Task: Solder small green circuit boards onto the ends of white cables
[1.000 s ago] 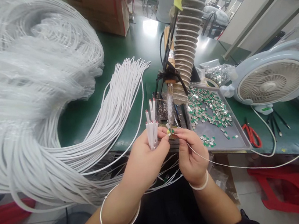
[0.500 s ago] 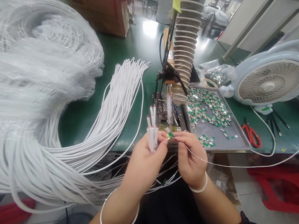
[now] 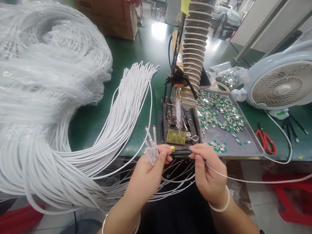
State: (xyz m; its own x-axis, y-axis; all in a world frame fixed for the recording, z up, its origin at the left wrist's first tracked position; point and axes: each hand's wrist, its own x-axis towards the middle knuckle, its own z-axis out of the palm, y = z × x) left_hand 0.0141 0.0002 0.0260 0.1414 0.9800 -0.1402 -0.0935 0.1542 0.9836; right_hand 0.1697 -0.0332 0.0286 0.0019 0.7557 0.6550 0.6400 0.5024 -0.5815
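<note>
My left hand (image 3: 145,174) is closed around a small bundle of white cables (image 3: 151,150) whose cut ends point up. At its fingertips shows a small yellow piece (image 3: 172,148); I cannot tell whether it covers a finger or is pinched. To the right, my right hand (image 3: 210,169) pinches a thin solder wire (image 3: 247,180) that trails off to the right. The hands are apart. Just beyond them, a soldering iron (image 3: 178,110) stands tip down in a holder, above a yellow-green sponge (image 3: 174,137).
White cables (image 3: 126,109) lie at left, beside a plastic-wrapped coil (image 3: 36,72). A grey tray (image 3: 236,151) of small green-and-silver circuit boards (image 3: 222,111) sits right. Red-handled pliers (image 3: 266,142) and a fan (image 3: 287,85) stand beyond it. A ribbed hose (image 3: 193,49) hangs above the iron.
My hands have drawn apart and back from the iron's tip. The small green board seen between my fingertips is no longer visible. The cable bundle in my left hand has moved left and lower.
</note>
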